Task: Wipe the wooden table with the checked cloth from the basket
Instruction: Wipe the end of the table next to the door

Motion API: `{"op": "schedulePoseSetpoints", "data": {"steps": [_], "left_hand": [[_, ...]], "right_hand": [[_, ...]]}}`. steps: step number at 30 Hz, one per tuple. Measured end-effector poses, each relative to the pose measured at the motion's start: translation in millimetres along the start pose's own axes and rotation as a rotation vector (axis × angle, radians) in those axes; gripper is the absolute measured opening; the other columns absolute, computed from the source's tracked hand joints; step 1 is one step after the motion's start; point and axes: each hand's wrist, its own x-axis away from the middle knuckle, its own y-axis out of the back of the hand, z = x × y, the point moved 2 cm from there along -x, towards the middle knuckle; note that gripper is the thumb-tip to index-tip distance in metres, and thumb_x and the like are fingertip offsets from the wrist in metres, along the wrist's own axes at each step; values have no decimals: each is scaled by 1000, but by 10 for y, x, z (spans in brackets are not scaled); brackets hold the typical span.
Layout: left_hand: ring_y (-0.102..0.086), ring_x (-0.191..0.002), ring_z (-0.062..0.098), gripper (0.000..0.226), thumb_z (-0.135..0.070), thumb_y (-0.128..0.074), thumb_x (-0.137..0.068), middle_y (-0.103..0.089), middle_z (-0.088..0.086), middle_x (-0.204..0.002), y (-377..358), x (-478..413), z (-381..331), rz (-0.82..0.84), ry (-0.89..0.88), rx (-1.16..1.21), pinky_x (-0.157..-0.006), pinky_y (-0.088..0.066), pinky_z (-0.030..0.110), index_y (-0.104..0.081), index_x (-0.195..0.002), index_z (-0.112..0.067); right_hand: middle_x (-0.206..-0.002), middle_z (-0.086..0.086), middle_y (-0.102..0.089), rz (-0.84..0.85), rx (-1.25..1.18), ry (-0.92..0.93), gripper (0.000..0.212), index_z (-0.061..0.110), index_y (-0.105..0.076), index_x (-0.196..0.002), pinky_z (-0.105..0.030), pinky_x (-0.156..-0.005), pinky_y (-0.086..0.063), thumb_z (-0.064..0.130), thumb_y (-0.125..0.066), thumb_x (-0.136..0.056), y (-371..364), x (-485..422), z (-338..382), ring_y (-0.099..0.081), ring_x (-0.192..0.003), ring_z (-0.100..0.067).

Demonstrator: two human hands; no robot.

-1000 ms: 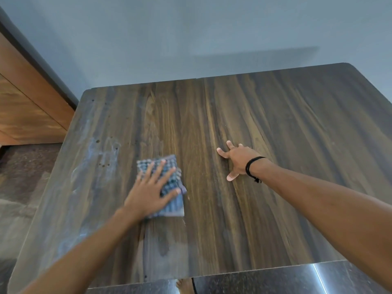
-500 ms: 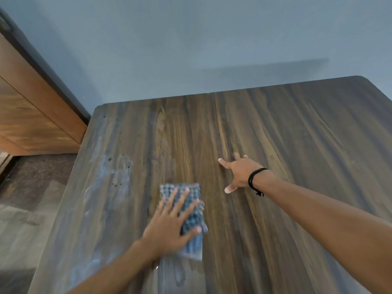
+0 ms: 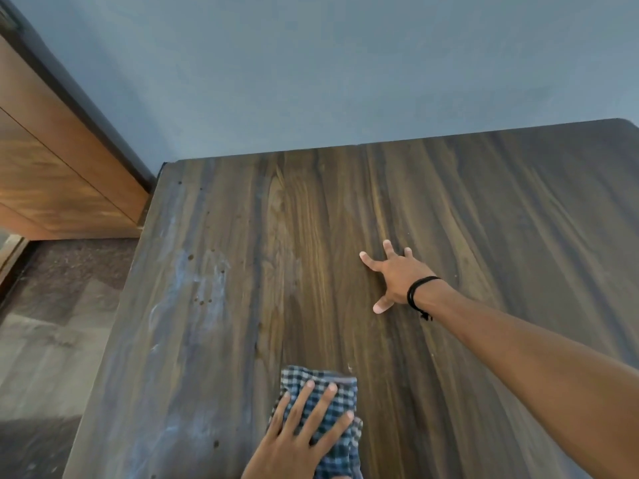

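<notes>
left grip (image 3: 294, 440): has slid back toward the person and slightly rightward, fingers flat and spread
checked cloth (image 3: 298, 375): dragged along beneath it, nearer down the desk (image 3: 345, 202)

Left hand (image 3: 294, 447) presses a checked cloth (image 3: 333, 409) flat near the bench (image 3: 484, 202) front edge; right hand (image 3: 397, 276) rests spread mid-bench

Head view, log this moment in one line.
left hand pressing checked cloth | right hand spread on wooden table | whitish smears at left

Wooden table (image 3: 484, 209), dark grain. On it: checked cloth (image 3: 345, 395) beneath left hand (image 3: 294, 444); pale smears (image 3: 183, 281) leftward of it; right hand (image 3: 397, 276) flat beyond.
</notes>
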Motion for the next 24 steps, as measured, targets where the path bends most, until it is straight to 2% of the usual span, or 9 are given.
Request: {"op": "schedulePoseSetpoints", "data": {"steps": [2, 6, 10, 11, 14, 15, 18, 21, 24], "left_hand": [[-43, -135, 31, 59, -69, -36, -96, -52, 0, -148, -48, 47, -26, -23, -54, -48, -104, -43, 54, -43, -147, -41], [-33, -143, 29, 62, -70, -27, -98, -41, 1, -156, 117, -196, 309, 27, -45, 29, -110, -27, 49, -36, -152, -41], [20, -152, 24, 79, -84, -18, -90, 15, -7, -166, 486, -753, 799, -81, 233, 154, -121, 3, 46, 7, -156, -47], [21, -151, 26, 79, -84, -16, -90, 20, -7, -165, 509, -810, 844, -46, 252, 180, -121, 6, 46, 11, -155, -47], [-20, -150, 35, 81, -82, -28, -90, -14, 0, -167, 533, -819, 844, 19, 168, 150, -114, -10, 48, -16, -158, -39], [-19, -151, 33, 81, -83, -29, -89, -14, -1, -167, 528, -815, 907, 31, 144, 157, -115, -10, 48, -16, -158, -41], [22, -151, 24, 79, -86, -16, -88, 22, -9, -164, 566, -1074, 1224, -39, 193, 220, -123, 6, 48, 9, -154, -50], [27, -149, 25, 80, -85, -13, -89, 27, -8, -162, 588, -1209, 1301, -32, 232, 214, -123, 7, 49, 14, -154, -47], [-16, -151, 35, 81, -83, -28, -90, -10, 0, -167, 525, -940, 1109, -28, 50, 184, -113, -13, 48, -13, -158, -41]], "right_hand": [[-166, -6, 19, -4, -1, 5, 123, 48, 7, -156, -62, -113, -34, 46, -84, -74, 10, -4, -10, 6, -150, -48], [-166, -6, 18, -6, 2, -5, 123, 48, 8, -155, -62, -112, -35, 47, -84, -74, 9, -19, -22, 5, -150, -48], [-166, -7, 17, -3, 12, 2, 123, 48, 7, -155, -61, -114, -33, 48, -84, -73, 3, -28, -19, 4, -150, -49], [-166, -7, 18, -3, 11, 0, 123, 49, 7, -155, -61, -114, -33, 48, -84, -73, 2, -32, -20, 4, -150, -49], [-166, -6, 19, 6, -9, -12, 123, 50, 8, -155, -61, -113, -34, 46, -85, -73, 0, -48, -22, 6, -150, -48], [-166, -6, 20, 13, -16, -15, 123, 50, 8, -154, -61, -112, -35, 45, -85, -74, 3, -48, -14, 7, -150, -48], [-165, -6, 21, 33, -10, -19, 124, 50, 10, -154, -60, -111, -37, 43, -84, -74, 20, -38, 5, 7, -149, -48], [-164, -5, 24, 24, -22, -21, 124, 51, 10, -153, -60, -111, -38, 42, -85, -75, 9, -35, -3, 9, -150, -47], [-163, -4, 26, 23, -46, -23, 124, 52, 11, -153, -58, -110, -41, 39, -85, -75, -22, -49, -1, 11, -150, -46]]}}
